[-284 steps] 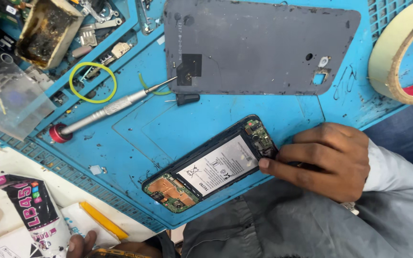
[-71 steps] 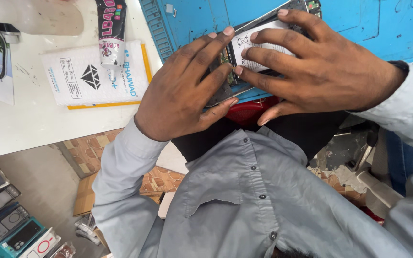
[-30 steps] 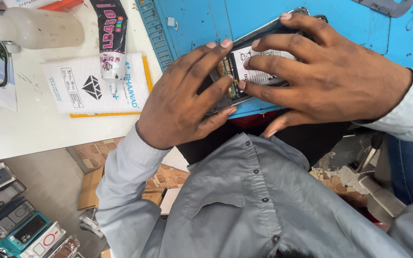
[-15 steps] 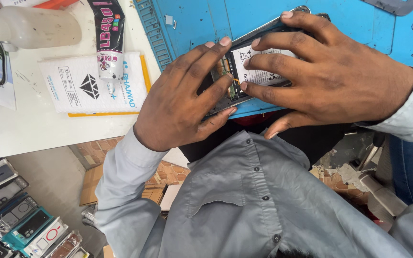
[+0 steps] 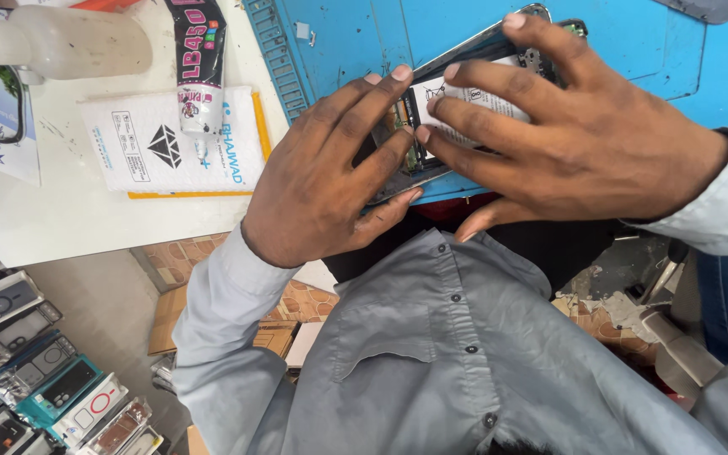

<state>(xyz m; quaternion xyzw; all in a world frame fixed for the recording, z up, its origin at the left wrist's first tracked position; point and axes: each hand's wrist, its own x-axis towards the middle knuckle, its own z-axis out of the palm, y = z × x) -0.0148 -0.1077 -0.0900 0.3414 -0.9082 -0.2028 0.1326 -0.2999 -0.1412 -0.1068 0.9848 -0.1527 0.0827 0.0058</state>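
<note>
**Both hands on the opened phone**

We see the phone (image 5: 457,101) lying back-side up at the near edge of the blue mat (image 5: 355,34), its rear cover off, with the white battery label and a strip of circuit board showing between the fingers. It sits tilted, one end toward the mat's upper right and the other at the mat's edge just above the person's shirt.

The left hand (image 5: 330,177) lies flat over the phone's lower left end. Its fingers are spread and nearly straight, the tips pressing down on the board area beside the battery; it grips nothing, it only presses.

The right hand (image 5: 583,135) covers the phone's upper right part. Its fingers are also extended and splayed, the tips resting on the battery label, and its thumb curls under the mat's edge. We cannot tell whether the thumb touches the phone's underside.

To the left of the mat, on the white table (image 5: 61,219), lie a white padded envelope (image 5: 145,147) with a glue tube (image 5: 195,59) resting on it, and a squeeze bottle (image 5: 61,42) near the top. Packaged phone cases (image 5: 35,371) are stacked at lower left.
</note>
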